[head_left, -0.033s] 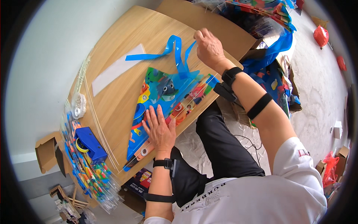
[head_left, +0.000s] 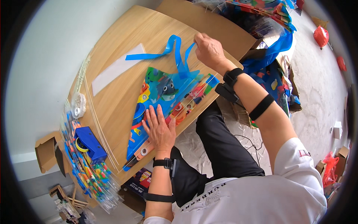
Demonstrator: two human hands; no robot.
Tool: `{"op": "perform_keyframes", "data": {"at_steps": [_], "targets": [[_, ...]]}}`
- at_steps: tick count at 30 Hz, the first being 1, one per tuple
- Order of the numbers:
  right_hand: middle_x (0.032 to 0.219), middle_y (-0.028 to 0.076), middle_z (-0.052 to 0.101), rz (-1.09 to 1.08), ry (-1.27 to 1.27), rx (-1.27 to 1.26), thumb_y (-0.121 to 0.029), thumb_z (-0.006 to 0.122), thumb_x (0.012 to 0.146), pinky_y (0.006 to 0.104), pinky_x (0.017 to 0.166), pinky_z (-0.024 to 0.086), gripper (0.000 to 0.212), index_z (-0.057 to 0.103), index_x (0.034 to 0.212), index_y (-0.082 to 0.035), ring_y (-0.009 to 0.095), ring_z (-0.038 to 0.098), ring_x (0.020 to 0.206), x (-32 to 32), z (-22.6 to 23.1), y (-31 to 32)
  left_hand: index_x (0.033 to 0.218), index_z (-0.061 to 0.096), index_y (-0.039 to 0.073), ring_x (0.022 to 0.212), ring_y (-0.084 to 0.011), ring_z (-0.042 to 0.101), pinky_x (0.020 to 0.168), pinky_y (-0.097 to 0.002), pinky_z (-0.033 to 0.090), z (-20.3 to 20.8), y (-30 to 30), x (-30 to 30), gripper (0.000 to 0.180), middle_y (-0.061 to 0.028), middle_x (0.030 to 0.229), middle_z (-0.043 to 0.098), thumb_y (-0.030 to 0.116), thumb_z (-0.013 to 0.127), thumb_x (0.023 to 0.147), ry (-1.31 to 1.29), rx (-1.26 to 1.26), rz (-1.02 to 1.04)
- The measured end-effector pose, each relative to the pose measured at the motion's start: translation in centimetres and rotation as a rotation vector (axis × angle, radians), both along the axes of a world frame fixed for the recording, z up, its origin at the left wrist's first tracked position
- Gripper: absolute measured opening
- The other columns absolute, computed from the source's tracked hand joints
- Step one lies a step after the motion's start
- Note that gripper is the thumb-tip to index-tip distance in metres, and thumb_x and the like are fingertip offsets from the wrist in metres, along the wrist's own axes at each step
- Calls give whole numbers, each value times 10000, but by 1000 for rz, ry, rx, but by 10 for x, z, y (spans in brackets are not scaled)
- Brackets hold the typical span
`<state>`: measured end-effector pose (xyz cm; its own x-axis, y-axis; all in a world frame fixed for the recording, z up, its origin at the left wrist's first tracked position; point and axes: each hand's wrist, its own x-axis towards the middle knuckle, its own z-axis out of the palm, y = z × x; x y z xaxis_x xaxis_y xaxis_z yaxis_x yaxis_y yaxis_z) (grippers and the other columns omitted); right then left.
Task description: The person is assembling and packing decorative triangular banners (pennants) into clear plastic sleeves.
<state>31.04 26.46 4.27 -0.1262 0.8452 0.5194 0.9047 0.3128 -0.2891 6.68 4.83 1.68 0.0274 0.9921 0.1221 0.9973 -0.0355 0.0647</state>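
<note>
A folded kite point(head_left: 164, 87) with a cartoon print lies on the wooden table near its front edge. Long blue ribbon tails point(head_left: 147, 56) run from its far end and loop over the tabletop. My left hand point(head_left: 159, 128) rests flat on the kite's near part, fingers spread and nothing held. Beyond the kite's far right end, my right hand point(head_left: 209, 50) is raised and closed on one strand of ribbon, pulled up at a slant from the kite. The fingertips on that strand are partly hidden. Thin rods show along the kite's right side.
A white strip point(head_left: 117, 71) and thin pale rods point(head_left: 97, 123) lie left on the table point(head_left: 123, 37). A blue tape dispenser point(head_left: 91, 143), a white roll point(head_left: 78, 105) and several clear-bagged printed pieces point(head_left: 97, 186) line its left edge. Boxes of printed material point(head_left: 274, 80) stand right.
My right hand has shifted very slightly toward me, still gripping the ribbon. The left hand and the kite stay where they were.
</note>
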Motion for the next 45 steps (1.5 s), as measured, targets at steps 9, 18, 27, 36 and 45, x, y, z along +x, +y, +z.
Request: {"op": "perform_keyframes", "data": {"at_steps": [9,18,27,36,45], "targets": [[750,142,680,135,295,-757,-411,729,748,381,646,521,373,733,812,-44,269,671,729,-31,4,-10,1489,274,107,1426,-341,226,1126,-567,149,-2,7,3,683,-174,1542,251,536,377,968,3,1,3],[802,97,686,60,429,-755,-218,829,646,351,682,523,324,694,865,-22,246,659,735,-53,-3,-17,1490,271,117,1426,-344,223,1121,-576,149,-2,7,2,668,-178,1542,251,506,410,965,10,2,-1],[826,121,636,-130,1882,-417,-4,689,807,339,625,526,97,626,873,27,215,624,716,28,14,51,1490,271,129,1426,-349,220,1110,-594,160,0,8,5,666,-184,1538,254,510,414,962,-3,-8,-15],[1236,149,573,285,824,-252,-138,708,746,436,1030,410,415,616,1149,-102,316,512,1200,-17,-8,-62,1469,333,144,1407,-355,268,1093,-599,194,-4,6,-2,643,-194,1513,308,466,495,936,16,43,-11],[1430,131,446,355,-20,-140,-410,625,851,453,1158,212,623,502,1315,-13,268,342,1378,-45,-35,-123,1442,375,114,1395,-357,280,1084,-599,214,6,9,3,672,-204,1510,297,454,570,897,32,47,-27]]}}
